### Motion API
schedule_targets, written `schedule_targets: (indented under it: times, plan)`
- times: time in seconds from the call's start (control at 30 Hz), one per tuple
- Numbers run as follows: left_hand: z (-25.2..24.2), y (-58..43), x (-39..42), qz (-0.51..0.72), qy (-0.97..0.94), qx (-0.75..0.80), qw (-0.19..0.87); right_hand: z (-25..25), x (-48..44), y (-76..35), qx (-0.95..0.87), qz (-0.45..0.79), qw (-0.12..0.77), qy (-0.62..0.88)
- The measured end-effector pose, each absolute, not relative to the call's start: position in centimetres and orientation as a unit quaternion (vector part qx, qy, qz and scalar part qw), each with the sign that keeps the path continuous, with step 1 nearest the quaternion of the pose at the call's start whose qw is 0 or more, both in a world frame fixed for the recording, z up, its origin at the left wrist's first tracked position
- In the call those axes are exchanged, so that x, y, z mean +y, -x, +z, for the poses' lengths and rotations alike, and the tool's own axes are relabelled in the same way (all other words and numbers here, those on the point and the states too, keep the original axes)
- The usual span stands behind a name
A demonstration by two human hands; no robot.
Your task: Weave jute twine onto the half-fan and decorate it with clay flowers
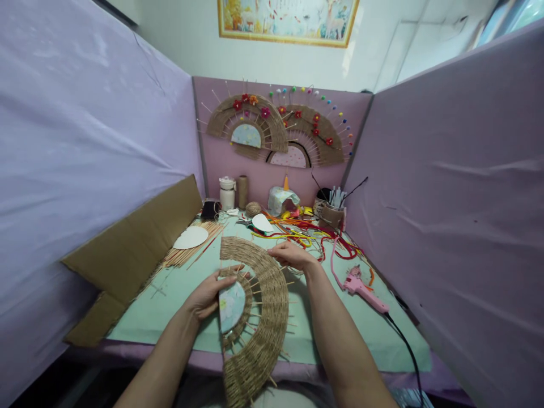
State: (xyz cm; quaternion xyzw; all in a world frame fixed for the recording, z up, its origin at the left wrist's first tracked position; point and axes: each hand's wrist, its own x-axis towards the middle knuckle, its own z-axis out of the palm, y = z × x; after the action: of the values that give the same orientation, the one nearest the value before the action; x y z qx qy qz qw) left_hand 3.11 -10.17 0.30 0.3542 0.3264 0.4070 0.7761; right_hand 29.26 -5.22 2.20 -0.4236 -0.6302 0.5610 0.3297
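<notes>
A half-round fan woven of brown twine over thin wooden sticks stands on edge in front of me, with a pale flowered paper half-circle at its centre. My left hand grips the fan at that paper centre, thumb on top. My right hand pinches the woven outer band near the fan's top edge, fingers closed on it.
A pink glue gun with a black cord lies on the green mat to the right. Coloured strips, a stick bundle, a twine ball and jars sit at the back. Cardboard leans left. Two finished fans hang on the back wall.
</notes>
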Motion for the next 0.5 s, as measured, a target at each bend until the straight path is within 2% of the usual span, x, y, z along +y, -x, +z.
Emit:
schedule_targets:
  times: [0.17, 0.33, 0.5]
  plan:
    - [3.5, -4.2, -7.1, 0.454, -0.364, 0.330, 0.743, 2.6, -4.5, -29.6, -0.527, 0.591, 0.468, 0.393]
    - [6.4, -5.9, -3.2, 0.448, -0.393, 0.286, 0.751, 3.6, -4.0, -29.9, -0.445, 0.536, 0.628, 0.348]
    - [4.6, -6.0, -1.8, 0.455, -0.364, 0.275, 0.765, 3.5, -3.4, -30.0, -0.423, 0.484, 0.675, 0.362]
